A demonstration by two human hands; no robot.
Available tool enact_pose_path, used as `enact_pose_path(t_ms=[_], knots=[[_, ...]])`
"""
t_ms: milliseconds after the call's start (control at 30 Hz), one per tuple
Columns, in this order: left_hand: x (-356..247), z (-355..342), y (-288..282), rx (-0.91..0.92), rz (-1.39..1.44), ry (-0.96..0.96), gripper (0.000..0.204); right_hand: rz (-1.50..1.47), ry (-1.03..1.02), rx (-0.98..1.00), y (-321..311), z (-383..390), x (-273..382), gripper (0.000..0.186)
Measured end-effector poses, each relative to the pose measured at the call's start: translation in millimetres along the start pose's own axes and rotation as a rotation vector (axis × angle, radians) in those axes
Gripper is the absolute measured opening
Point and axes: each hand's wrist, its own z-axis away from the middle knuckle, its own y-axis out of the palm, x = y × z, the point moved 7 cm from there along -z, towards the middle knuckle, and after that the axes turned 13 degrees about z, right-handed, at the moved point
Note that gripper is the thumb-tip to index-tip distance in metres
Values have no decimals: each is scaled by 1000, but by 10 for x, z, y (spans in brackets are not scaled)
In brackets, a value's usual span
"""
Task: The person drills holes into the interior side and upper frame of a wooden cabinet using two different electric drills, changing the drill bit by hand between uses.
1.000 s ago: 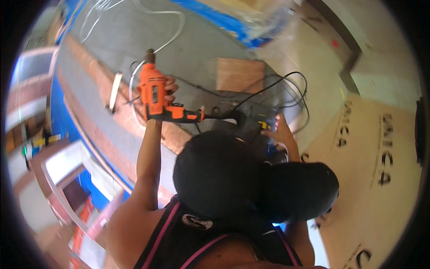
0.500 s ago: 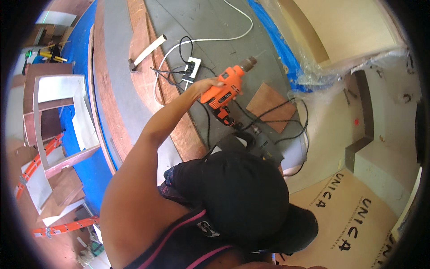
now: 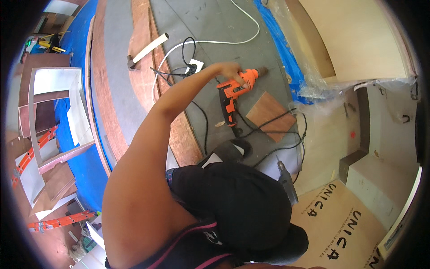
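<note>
In the head view, we are seeing the left hand [image 3: 230, 71] clasping an orange-and-black plastic power drill [image 3: 234, 91], upper centre; we cannot tell the hidden right hand's state. We are judging the drill heavy, rigid, best held by its handle [image 3: 230, 109]. Bold dark lettering [image 3: 343, 242] is marking a tan flat sheet [image 3: 324, 224], lower right.

We see an orange drill [image 3: 232, 92] at one o'clock, nose toward two; a grey drill [image 3: 287, 181] at four points to eleven.
</note>
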Motion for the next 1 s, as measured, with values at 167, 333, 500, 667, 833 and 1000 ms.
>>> enact_pose_path(t_ms=[167,333,500,667,833,1000], knots=[[-72,-146,-68,214,-481,-47,81,20,-2,-89,-232,33,42,47],[66,-460,-1098,114,-155,-203,52,52,6,-193,-366,175,87,46],[681,-200,-3286,-960,-678,-274,28,64,1,-232,-428,190,111,45],[1561,-418,-4009,-1019,-731,-104,38,-3,-33,-319,-673,463,22,44],[1499,-673,-4092,-1036,-1178,10,30,-47,-149,-401,-966,1083,-63,44],[1229,-334,-3827,-1023,-1144,-93,35,-174,-270,-579,-1003,1707,26,41]])
